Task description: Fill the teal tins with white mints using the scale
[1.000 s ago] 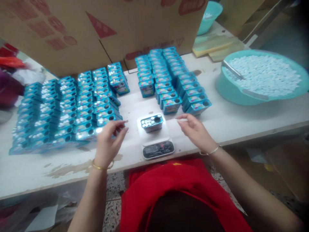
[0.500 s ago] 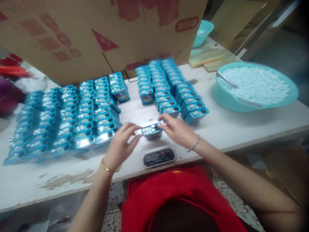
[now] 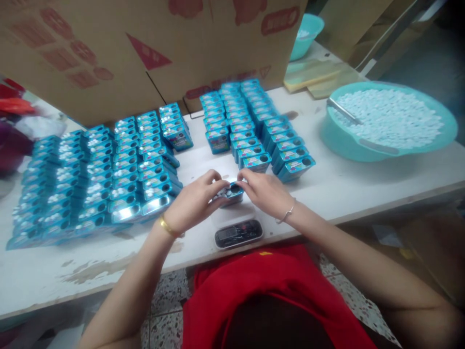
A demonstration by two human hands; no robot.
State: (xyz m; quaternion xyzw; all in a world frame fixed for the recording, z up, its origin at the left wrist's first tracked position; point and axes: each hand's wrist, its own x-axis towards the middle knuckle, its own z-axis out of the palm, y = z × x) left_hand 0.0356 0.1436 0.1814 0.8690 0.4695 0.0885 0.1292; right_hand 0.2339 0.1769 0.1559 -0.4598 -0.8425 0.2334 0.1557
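A small blue box (image 3: 235,196) with white tablets on its top stands on the scale, behind the dark display (image 3: 239,233). My left hand (image 3: 198,198) reaches over the left part of the box, thumb and forefinger brought together at the tablets; whatever is between the fingertips is too small to tell. At the right end, beside the round dark opening, my right hand (image 3: 263,191) has its thumb and fingertips close together against the box's edge. The fingers partly cover the box top.
Rows of blue boxes topped with tablets (image 3: 96,186) fill the left side. More blue boxes (image 3: 254,160) stand behind my hands. At right is a turquoise basin (image 3: 348,145) of white tablets with a metal scoop (image 3: 343,111). A large carton (image 3: 145,29) rises behind.
My left hand has moved right, over the tablets on the box, and its fingertips have closed in. My right fingertips have drawn together at the box's right end. The view has shifted slightly.
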